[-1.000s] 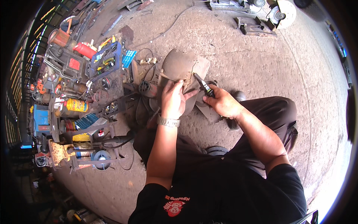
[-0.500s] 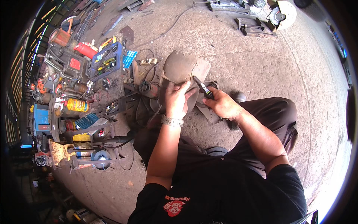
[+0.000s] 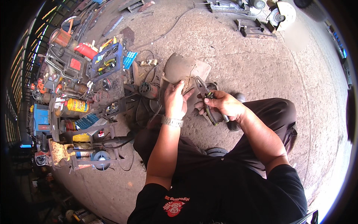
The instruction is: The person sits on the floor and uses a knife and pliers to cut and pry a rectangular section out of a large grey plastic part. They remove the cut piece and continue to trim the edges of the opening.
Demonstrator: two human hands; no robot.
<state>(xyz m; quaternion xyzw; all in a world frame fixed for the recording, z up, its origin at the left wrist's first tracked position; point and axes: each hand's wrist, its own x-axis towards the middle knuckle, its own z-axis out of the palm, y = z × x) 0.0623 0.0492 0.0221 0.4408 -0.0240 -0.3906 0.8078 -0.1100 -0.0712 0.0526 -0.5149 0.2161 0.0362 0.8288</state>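
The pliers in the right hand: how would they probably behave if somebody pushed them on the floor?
The pliers would probably slide, not roll, because the spread handles make an uneven outline. They may hinge, as these handles stand apart. The grey jaws look metallic, so they could feel heavy.

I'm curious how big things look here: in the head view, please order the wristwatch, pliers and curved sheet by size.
Largest to smallest, as they appear:
Curved sheet, partly hidden
Pliers, also partly hidden
Wristwatch

Rough concrete floor (image 3: 250, 67), on it 1 dark plate (image 3: 127, 34), 1 disc-bladed machine (image 3: 280, 18)
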